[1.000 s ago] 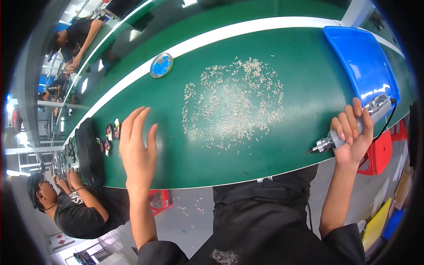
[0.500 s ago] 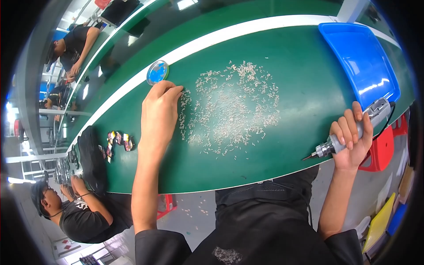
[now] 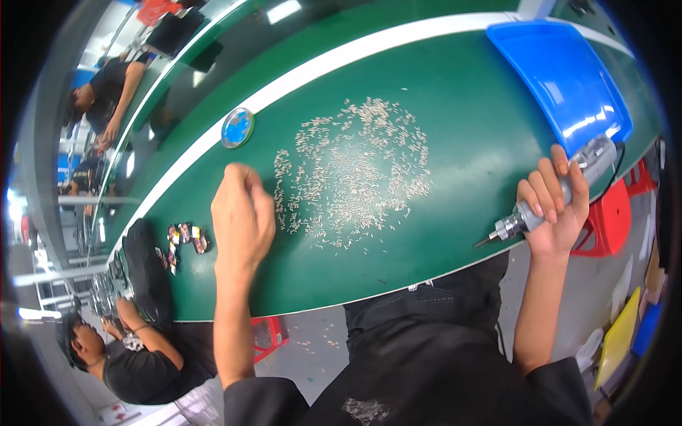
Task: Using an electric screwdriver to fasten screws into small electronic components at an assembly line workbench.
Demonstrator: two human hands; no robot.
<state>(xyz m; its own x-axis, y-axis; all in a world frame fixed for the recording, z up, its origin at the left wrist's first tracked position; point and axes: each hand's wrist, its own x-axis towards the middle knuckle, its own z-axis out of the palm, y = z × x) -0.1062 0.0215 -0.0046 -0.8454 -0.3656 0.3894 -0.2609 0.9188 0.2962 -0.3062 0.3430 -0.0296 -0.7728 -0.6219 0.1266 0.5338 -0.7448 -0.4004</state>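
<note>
My right hand [image 3: 556, 206] is wrapped round a grey electric screwdriver [image 3: 594, 157], its thin bit pointing left just over the table's near edge. My left hand [image 3: 244, 216] hovers left of the scattered pieces with its fingers curled together; whether anything small is pinched in them is hidden. A wide patch of tiny pale, thin metal-looking pieces [image 3: 355, 177] lies loose on the green tabletop [image 3: 469, 128]. Beyond my left hand sits a small round dish [image 3: 237, 128] with a blue inside, apart from the fingers.
A blue tray [image 3: 568, 78] lies at the far right. Small colourful packets [image 3: 188, 238] and a black bag [image 3: 147, 266] are on the left. Red stools [image 3: 607, 220] stand below the table's right end. One co-worker [image 3: 135, 348] sits at the left; others work beyond the glass-like partition.
My left hand has drawn back toward me from beside the dish and the pieces' left edge, its fingers curling in. My right hand still holds the screwdriver. The whole view has shifted slightly.
</note>
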